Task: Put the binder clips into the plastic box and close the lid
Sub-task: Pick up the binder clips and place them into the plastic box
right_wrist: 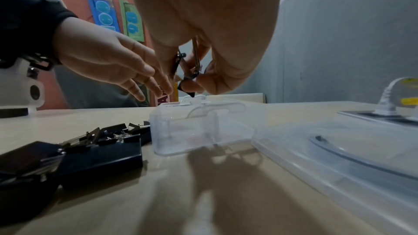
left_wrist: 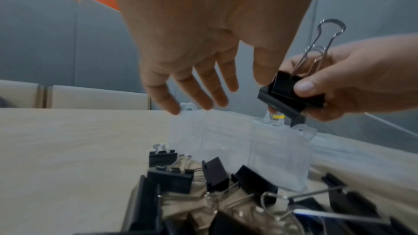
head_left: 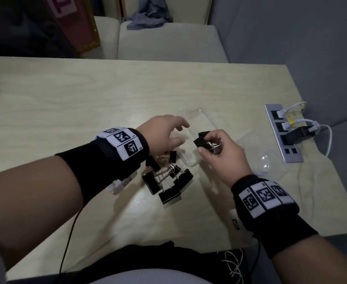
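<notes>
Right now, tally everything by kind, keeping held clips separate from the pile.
Binder clips in right hand: 2
Clear plastic box: 1
Clear lid: 1
Power strip: 1
Total: 5, plus a tangled pile of binder clips I cannot count.

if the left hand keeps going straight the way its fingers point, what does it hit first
Most likely the far rim of the open plastic box: the left hand hovers open above it, fingers slanting down toward that edge. Depth is unclear. The right hand, holding binder clips, sits off to the side.
</notes>
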